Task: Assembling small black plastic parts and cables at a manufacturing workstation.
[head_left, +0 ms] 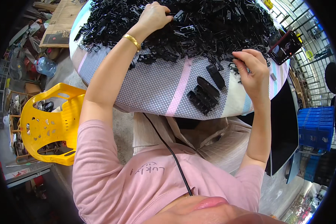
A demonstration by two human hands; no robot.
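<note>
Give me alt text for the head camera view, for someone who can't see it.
A person's left hand is at a large heap of small black parts on a cloth-covered table, with the right hand at its near edge. A few larger black pieces lie closer to the person; a phone is at right, a yellow chair at left.

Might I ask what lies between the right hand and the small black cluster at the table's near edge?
In the head view, an elongated black piece and bare cloth lie between them.
</note>
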